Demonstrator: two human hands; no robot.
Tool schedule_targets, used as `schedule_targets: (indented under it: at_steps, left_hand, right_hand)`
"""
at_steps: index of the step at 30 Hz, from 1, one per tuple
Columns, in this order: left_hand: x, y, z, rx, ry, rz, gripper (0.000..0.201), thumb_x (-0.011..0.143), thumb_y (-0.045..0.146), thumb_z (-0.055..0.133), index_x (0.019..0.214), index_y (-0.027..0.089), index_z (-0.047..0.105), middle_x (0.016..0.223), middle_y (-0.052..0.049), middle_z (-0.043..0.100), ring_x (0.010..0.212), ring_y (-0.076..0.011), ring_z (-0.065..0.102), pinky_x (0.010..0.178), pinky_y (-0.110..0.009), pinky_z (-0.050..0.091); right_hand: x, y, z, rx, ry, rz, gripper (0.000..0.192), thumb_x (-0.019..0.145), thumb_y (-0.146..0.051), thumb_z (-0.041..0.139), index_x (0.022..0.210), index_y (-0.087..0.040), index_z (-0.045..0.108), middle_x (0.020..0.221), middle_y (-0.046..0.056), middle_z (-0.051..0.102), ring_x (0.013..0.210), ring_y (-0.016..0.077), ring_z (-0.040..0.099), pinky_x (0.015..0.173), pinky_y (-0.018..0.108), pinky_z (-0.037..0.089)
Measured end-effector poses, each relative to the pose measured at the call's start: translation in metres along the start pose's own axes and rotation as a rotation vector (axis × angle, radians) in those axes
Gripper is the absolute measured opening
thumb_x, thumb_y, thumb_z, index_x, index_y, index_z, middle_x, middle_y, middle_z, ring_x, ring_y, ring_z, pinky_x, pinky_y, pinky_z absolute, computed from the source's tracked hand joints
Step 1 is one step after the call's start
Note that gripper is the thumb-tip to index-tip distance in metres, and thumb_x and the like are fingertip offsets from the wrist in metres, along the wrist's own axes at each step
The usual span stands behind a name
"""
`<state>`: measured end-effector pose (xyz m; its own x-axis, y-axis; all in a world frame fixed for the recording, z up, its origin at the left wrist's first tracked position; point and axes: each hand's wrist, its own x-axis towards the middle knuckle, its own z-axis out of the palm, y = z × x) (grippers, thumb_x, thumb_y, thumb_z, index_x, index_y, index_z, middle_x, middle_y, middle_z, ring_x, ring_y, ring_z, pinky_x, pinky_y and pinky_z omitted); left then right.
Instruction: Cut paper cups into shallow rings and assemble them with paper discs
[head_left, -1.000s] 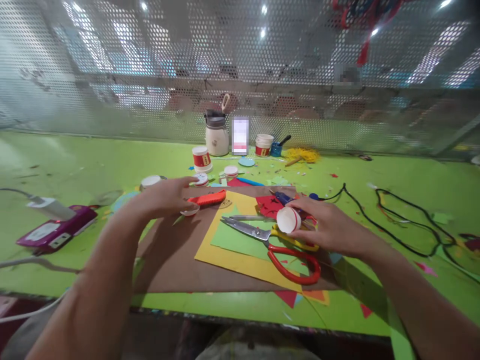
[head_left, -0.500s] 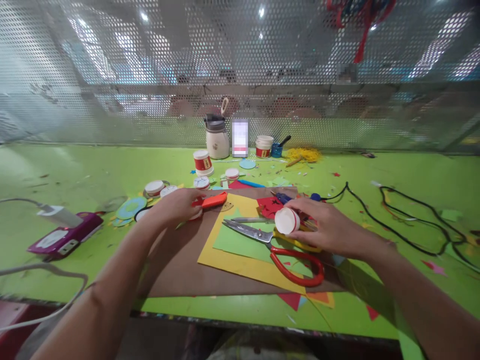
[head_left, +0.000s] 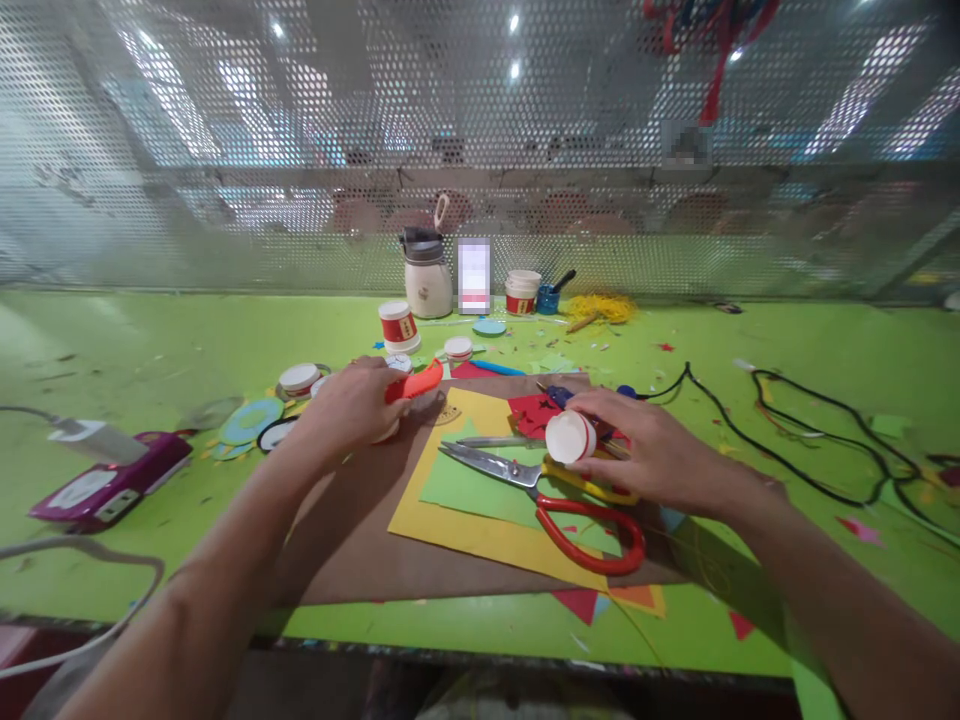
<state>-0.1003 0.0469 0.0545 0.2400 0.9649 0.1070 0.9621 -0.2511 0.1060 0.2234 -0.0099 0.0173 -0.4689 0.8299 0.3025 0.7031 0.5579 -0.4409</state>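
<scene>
My left hand [head_left: 351, 405] is closed around an orange utility knife [head_left: 417, 383], lifting it just above the brown board [head_left: 352, 540]. My right hand [head_left: 651, 448] grips a small white paper cup with a red band [head_left: 569, 437], held on its side over the paper. Red-handled scissors [head_left: 559, 495] lie on green paper [head_left: 469, 483] atop a yellow sheet [head_left: 457, 525], right below the cup. A red paper piece [head_left: 534, 412] sits behind the cup.
Paper cups [head_left: 398, 324], a white jug [head_left: 427, 278], a cup stack [head_left: 522, 292] and yellow shreds [head_left: 604, 307] stand at the back. White lids [head_left: 299, 378] and blue paper rings [head_left: 252, 421] lie left. A magenta device [head_left: 105, 480] sits far left; black cable [head_left: 795, 430] loops right.
My left hand closed on the orange knife and raised it off the board. My right hand with the cup barely shifted.
</scene>
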Motion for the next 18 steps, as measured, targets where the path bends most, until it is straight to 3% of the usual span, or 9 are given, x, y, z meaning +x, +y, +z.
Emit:
schedule_targets:
  at_steps: [3,5,7,9,11,13,15,18]
  left_hand:
    - [-0.014,0.011,0.001,0.029,0.007,0.027,0.04,0.083,0.052,0.049,0.098,0.023,0.073,0.098,-0.011,0.072,0.095,-0.033,0.064,0.077,-0.037,0.045]
    - [-0.024,0.02,0.011,0.071,0.009,0.091,0.038,0.089,0.048,0.044,0.096,0.024,0.073,0.103,-0.011,0.071,0.097,-0.0315,0.063,0.077,-0.037,0.046]
    - [-0.031,0.026,0.022,0.098,0.0,0.077,0.036,0.088,0.042,0.046,0.083,0.02,0.073,0.091,-0.015,0.071,0.091,-0.0332,0.063,0.076,-0.04,0.046]
    - [-0.035,0.024,0.027,0.101,0.0,0.076,0.035,0.088,0.043,0.047,0.083,0.021,0.073,0.092,-0.014,0.071,0.095,-0.0332,0.062,0.081,-0.04,0.045]
    - [-0.033,0.012,0.022,0.076,0.022,0.06,0.039,0.09,0.045,0.042,0.102,0.022,0.071,0.111,-0.013,0.068,0.104,-0.0304,0.06,0.087,-0.038,0.045]
    - [-0.027,-0.008,0.012,0.036,0.088,-0.075,0.046,0.09,0.045,0.041,0.121,0.019,0.063,0.121,-0.015,0.064,0.108,-0.0312,0.059,0.092,-0.04,0.044]
    - [-0.02,-0.029,0.004,0.032,0.05,-0.138,0.051,0.087,0.044,0.043,0.122,0.013,0.062,0.118,-0.018,0.066,0.108,-0.0338,0.06,0.091,-0.042,0.045]
    - [-0.013,-0.047,0.005,-0.003,-0.057,-0.166,0.047,0.08,0.043,0.05,0.115,0.016,0.068,0.11,-0.015,0.071,0.1,-0.0326,0.065,0.081,-0.037,0.049]
  right_hand:
    - [0.0,0.001,0.0,-0.005,0.002,0.0,0.036,0.082,-0.035,0.068,0.114,-0.022,0.059,0.122,0.011,0.065,0.114,0.0286,0.059,0.096,0.043,0.048]
    - [0.0,0.002,0.001,-0.009,0.003,0.002,0.036,0.081,-0.036,0.069,0.113,-0.022,0.06,0.121,0.01,0.065,0.112,0.0287,0.06,0.094,0.043,0.049]
    - [0.0,0.003,0.002,-0.012,0.002,0.005,0.038,0.08,-0.035,0.069,0.115,-0.022,0.059,0.121,0.01,0.065,0.111,0.0286,0.061,0.094,0.044,0.049]
    - [0.001,0.003,0.003,-0.016,-0.002,0.01,0.04,0.08,-0.034,0.069,0.116,-0.022,0.057,0.12,0.01,0.065,0.11,0.0281,0.061,0.094,0.044,0.049]
    - [0.001,0.003,0.004,-0.018,-0.007,0.012,0.039,0.08,-0.034,0.069,0.116,-0.022,0.057,0.119,0.01,0.065,0.108,0.0277,0.062,0.092,0.043,0.049]
    - [0.001,0.003,0.005,-0.024,-0.026,0.012,0.036,0.081,-0.034,0.068,0.114,-0.022,0.059,0.117,0.009,0.066,0.106,0.0272,0.062,0.09,0.041,0.05]
    - [0.0,0.004,0.006,-0.034,-0.05,0.014,0.033,0.081,-0.033,0.067,0.111,-0.021,0.061,0.113,0.009,0.068,0.1,0.0268,0.064,0.086,0.041,0.051]
    - [-0.002,0.002,0.008,-0.054,-0.088,0.036,0.031,0.081,-0.032,0.067,0.108,-0.019,0.063,0.106,0.009,0.07,0.089,0.0263,0.066,0.077,0.04,0.052]
